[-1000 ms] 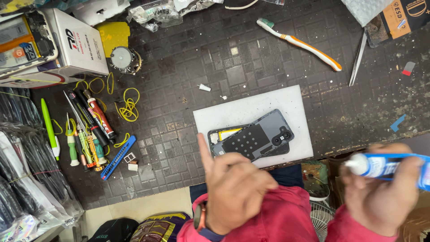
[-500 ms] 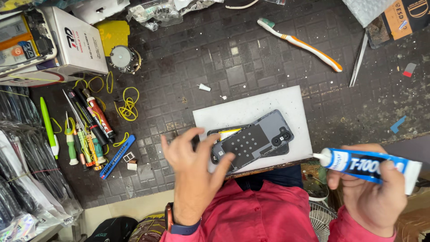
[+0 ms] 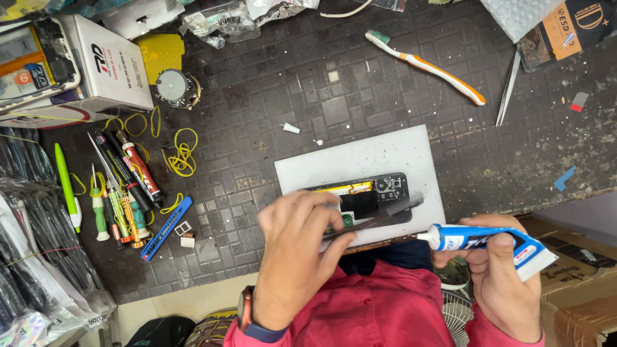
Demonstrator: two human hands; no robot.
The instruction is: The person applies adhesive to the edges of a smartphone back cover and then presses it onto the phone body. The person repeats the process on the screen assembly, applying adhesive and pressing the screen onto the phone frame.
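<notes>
Two hands work low in frame; the left hand point(image 3: 302, 247) now lifts the back cover point(image 3: 379, 218) off the phone point(image 3: 376, 196); the right hand point(image 3: 501, 283) still grips the glue tube point(image 3: 482, 239).

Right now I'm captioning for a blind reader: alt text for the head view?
The left hand lifts a thin dark panel off an opened phone on a white pad, while the right hand holds a blue-and-white glue tube. Screwdrivers lie to the left.

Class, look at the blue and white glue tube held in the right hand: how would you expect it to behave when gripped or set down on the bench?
The glue tube looks soft-walled, so the right hand would likely dent it when squeezing. Its flat crimped end suggests it would probably lie still rather than roll. It seems small and light.
</notes>
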